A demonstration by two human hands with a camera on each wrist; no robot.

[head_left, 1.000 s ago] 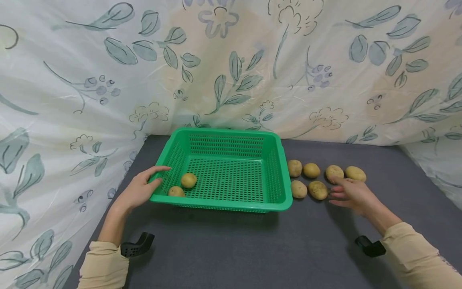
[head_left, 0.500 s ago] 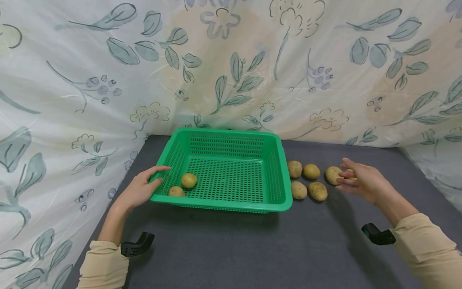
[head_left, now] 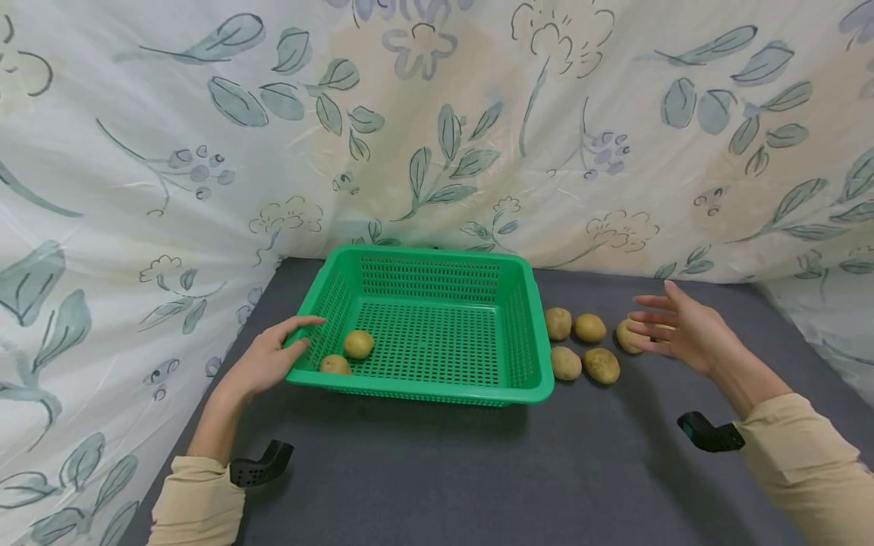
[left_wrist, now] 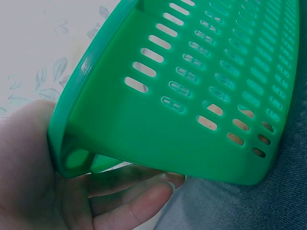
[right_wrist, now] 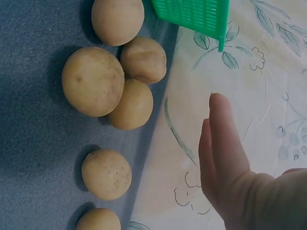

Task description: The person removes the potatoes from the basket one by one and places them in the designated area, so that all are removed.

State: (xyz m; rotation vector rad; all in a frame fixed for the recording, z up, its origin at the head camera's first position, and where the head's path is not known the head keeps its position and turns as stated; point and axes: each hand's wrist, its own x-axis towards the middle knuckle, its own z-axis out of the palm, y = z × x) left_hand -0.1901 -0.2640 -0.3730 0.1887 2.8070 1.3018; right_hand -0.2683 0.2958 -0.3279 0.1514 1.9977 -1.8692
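Note:
A green plastic basket (head_left: 423,390) with slotted walls stands on the dark tabletop. My left hand (head_left: 262,360) grips its left rim; in the left wrist view the fingers (left_wrist: 136,206) curl beneath the edge. Two potatoes lie inside at the near left, one potato (head_left: 358,344) just behind the other potato (head_left: 335,365). Right of the basket, several loose potatoes (head_left: 602,365) lie in a loose group. My right hand (head_left: 690,330) hovers above the rightmost ones with fingers extended and nothing held, partly covering one potato in the head view.
A floral-patterned sheet (head_left: 451,98) hangs behind the dark tabletop (head_left: 437,478) and along its left side. Black wrist-worn devices sit on both forearms, one at the left wrist (head_left: 262,464) and one at the right wrist (head_left: 710,434).
My right hand has lifted away from the loose potatoes, up and to the right, and its fingers have straightened. My left hand stays on the basket rim. No potato has visibly moved.

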